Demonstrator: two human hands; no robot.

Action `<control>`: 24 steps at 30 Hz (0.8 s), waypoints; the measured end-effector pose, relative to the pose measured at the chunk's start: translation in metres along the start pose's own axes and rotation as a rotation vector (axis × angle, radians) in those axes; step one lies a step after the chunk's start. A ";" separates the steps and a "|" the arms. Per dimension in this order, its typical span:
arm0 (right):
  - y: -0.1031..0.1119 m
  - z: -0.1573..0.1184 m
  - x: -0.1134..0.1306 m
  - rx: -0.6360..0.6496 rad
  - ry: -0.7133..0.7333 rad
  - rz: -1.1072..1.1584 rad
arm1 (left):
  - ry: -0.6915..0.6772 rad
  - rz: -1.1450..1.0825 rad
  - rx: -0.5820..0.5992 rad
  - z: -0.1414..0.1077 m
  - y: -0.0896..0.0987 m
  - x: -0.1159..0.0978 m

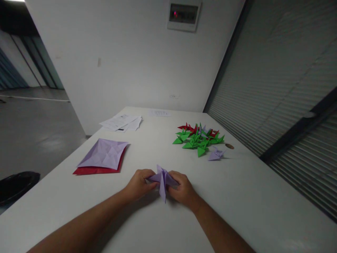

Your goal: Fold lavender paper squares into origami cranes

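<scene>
A light purple origami crane (162,179) is held just above the near middle of the white table, its wings spread to both sides. My left hand (141,182) pinches the left wing between thumb and fingers. On the other side, my right hand (182,186) grips the right wing in the same way. One narrow folded point of the paper hangs down toward me between the hands, and another points away. The fingertips behind the wings are partly hidden.
Green paper cranes (195,141), several red ones and a purple crane (217,154) lie at the right, near a round table hole (229,146). Creased purple sheets (104,154) rest on red paper (97,170) at left. Printed papers (122,122) lie farther back. A black bin (18,186) stands left.
</scene>
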State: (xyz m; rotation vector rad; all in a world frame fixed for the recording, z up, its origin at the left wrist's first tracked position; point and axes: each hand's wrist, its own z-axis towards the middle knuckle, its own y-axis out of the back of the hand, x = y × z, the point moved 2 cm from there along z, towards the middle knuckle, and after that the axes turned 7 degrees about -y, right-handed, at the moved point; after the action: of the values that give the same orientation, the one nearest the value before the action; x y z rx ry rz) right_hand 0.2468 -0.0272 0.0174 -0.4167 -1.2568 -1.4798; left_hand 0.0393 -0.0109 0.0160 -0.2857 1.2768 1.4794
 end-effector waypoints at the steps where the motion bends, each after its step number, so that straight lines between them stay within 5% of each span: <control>1: 0.000 0.001 0.000 0.006 0.006 0.007 | 0.015 0.017 0.002 0.000 0.000 -0.001; 24: -0.005 0.001 0.007 0.038 0.071 -0.034 | -0.082 -0.044 -0.006 -0.001 -0.001 0.000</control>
State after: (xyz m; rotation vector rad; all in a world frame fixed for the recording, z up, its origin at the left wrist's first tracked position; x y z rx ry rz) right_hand 0.2399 -0.0301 0.0210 -0.3167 -1.2395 -1.4838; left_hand 0.0394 -0.0118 0.0150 -0.2525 1.1939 1.4435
